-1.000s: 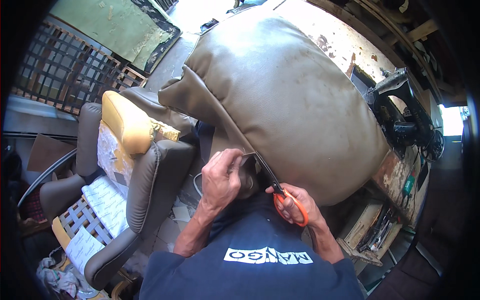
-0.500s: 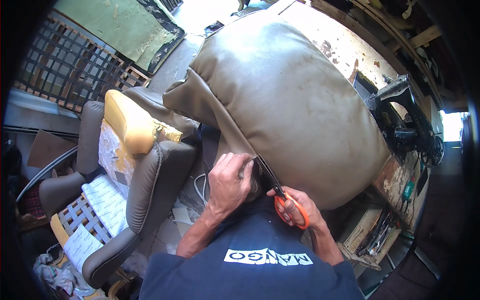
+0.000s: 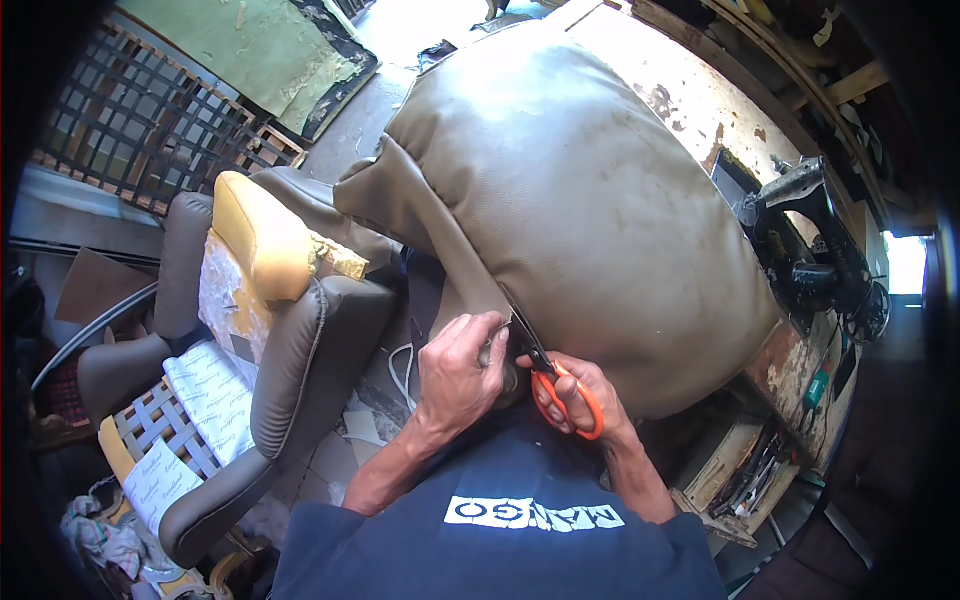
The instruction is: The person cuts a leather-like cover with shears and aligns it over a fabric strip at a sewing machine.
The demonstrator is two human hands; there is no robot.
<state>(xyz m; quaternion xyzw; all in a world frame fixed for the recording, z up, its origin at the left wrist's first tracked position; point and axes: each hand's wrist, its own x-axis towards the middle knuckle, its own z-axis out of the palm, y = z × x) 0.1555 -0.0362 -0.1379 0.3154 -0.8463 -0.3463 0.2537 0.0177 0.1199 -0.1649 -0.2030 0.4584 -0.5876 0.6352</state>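
A large brown-grey leather-like cushion (image 3: 590,220) lies in front of me, its far part on the worn tabletop. Along its left side hangs a loose flap (image 3: 430,205) of the same material. My left hand (image 3: 463,365) pinches the lower end of this flap near the cushion's edge. In my right hand (image 3: 585,398) is a pair of scissors (image 3: 540,358) with orange handles and dark blades. My fingers are through the handles, and the blades point up and left at the strip between flap and cushion. The exact spot under the blades is partly hidden.
On the left stands a partly stripped armchair (image 3: 290,370) with bare yellow foam (image 3: 262,235) and woven webbing. A black sewing machine (image 3: 815,240) sits at the right. Below it, a wooden drawer (image 3: 735,470) holds tools. A webbed frame (image 3: 140,110) leans at the far left.
The scissors and my right hand have shifted slightly up and left, with the blades further along the flap's edge. My left hand keeps its pinch in nearly the same place.
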